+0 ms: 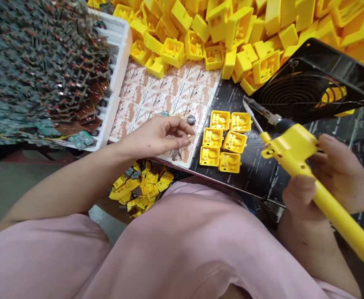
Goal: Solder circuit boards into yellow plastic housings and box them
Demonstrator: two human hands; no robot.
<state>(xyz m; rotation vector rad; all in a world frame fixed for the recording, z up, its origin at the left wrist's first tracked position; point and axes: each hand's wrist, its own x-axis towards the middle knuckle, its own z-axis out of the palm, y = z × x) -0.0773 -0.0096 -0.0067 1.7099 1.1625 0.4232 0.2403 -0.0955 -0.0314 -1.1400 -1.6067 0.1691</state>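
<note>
My left hand (166, 135) is closed in a pinch, with what looks like a thin wire at the fingertips. Just beyond its fingers is a small black round part (191, 119) with fine wires, and a bit of green circuit board shows behind the knuckles. A yellow soldering gun (297, 149) is gripped in my right hand (334, 178). Its metal tip and thin feed tube point up and left, above the bench. Between my hands, several small open yellow cases (221, 141) lie face up in two columns, with metal contacts inside.
A heap of yellow cases (200, 33) spreads across the back. At left, a white foam tray (119, 54) holds piled circuit boards (45, 74). A black fan (300, 87) stands behind the soldering gun. Below the bench edge sits a pile of yellow parts (144, 187).
</note>
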